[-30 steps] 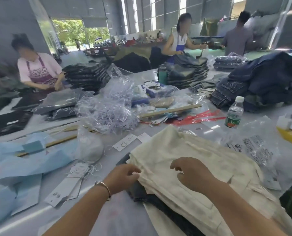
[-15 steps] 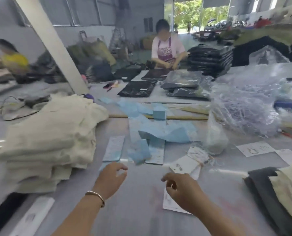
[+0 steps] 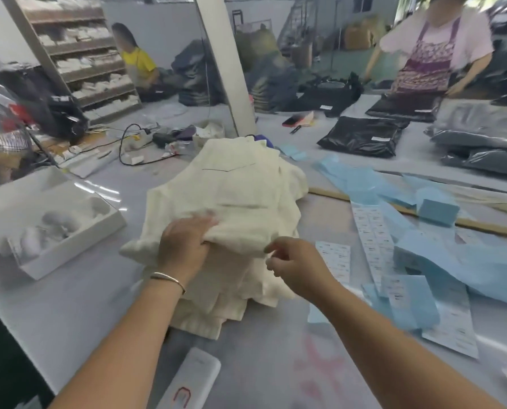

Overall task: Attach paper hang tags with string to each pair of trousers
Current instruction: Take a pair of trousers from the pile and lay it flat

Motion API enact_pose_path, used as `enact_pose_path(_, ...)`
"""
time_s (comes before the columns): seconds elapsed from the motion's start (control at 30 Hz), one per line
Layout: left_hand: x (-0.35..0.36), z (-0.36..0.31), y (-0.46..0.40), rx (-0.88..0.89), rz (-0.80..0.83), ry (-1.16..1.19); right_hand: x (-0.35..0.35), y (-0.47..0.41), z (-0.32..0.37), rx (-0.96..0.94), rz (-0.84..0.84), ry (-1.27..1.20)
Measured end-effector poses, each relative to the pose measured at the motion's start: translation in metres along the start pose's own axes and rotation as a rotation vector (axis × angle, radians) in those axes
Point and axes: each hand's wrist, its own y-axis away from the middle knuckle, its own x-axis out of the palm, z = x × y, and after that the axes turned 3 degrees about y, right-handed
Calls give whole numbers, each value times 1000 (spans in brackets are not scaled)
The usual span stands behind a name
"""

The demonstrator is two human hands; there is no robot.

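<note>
Trousers stacked at desk centre

Trousers (image 3: 231,202), cream and folded, lie piled on the desk (image 3: 69,305). Our left hand (image 3: 184,246) grips the top pair's near edge, fingers curled round it. At three o'clock, just beside, our right hand (image 3: 293,264) hovers, fingers loosely curled, holding nothing.

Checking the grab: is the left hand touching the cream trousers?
Touching. The head view shows the left hand gripping a fold of the cream trousers.

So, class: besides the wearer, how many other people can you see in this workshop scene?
2. One person in a yellow top sits on the floor by the shelves, far left; one person in an apron stands at the table, far right. Others may be hidden.
</note>
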Motion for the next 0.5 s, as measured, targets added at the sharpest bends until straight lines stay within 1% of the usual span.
enact_pose_path(0.03, -7, 1, -5, -19, -58, 73, 4, -12, 6, 57, -5, -95)
enact_pose_path(0.1, -23, 0, -15, -31, -123, 103, 3, -34, 17, 289, -31, -398)
enact_pose_path(0.13, -32, -3, -17, 9, -158, 94, -2, -43, 21, 399, -8, -579)
enact_pose_path(0.17, -42, -7, -16, 79, -188, 118, -7, -51, 25, 462, 50, -749)
enact_pose_path(0.23, -60, -19, -3, 250, -215, 208, -23, -64, 32, 465, 211, -1062)
enact_pose_path(0.27, -67, -27, 7, 337, -171, 254, -31, -70, 35, 411, 246, -1201)
enact_pose_path(0.3, -68, -36, 18, 409, -65, 288, -39, -76, 39, 347, 239, -1275)
enact_pose_path(0.33, -63, -40, 26, 453, 87, 309, -46, -79, 44, 304, 218, -1242)
enact_pose_path(0.37, -57, -42, 32, 455, 247, 335, -49, -82, 48, 290, 181, -1094)
enact_pose_path(0.4, -49, -39, 36, 423, 371, 400, -48, -82, 48, 332, 132, -856)
enact_pose_path(0.43, -43, -33, 37, 357, 407, 489, -45, -80, 45, 395, 110, -613)
enact_pose_path(0.47, -35, -23, 37, 242, 335, 543, -42, -75, 40, 416, 120, -473)
enact_pose_path(0.5, -29, -11, 36, 100, 188, 534, -40, -70, 35, 410, 140, -412)
